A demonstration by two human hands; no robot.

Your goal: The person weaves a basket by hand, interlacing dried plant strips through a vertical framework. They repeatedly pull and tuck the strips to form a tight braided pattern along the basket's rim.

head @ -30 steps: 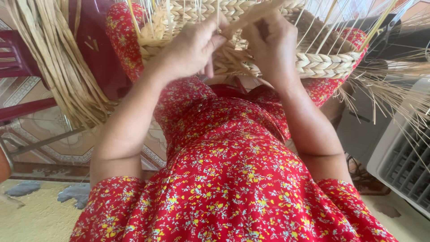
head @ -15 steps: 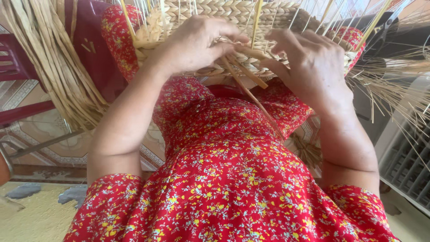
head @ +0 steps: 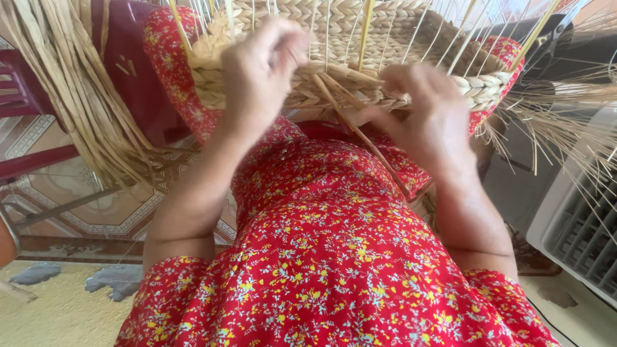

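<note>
A patterned tile floor (head: 96,212) lies at the left, under a dark red plastic chair (head: 128,71) and a hanging bundle of pale dried straw strands (head: 71,103). At centre, a half-woven basket of braided tan straw (head: 334,77) rests on the lap of a person in a red floral dress (head: 334,257). The left hand (head: 260,71) curls over the basket's near rim, fingers closed on the weave. The right hand (head: 427,115) presses the rim with fingers bent, pinching a long loose straw strand (head: 360,135) that slants down over the dress. A grey slatted fan housing (head: 578,218) stands at the right.
</note>
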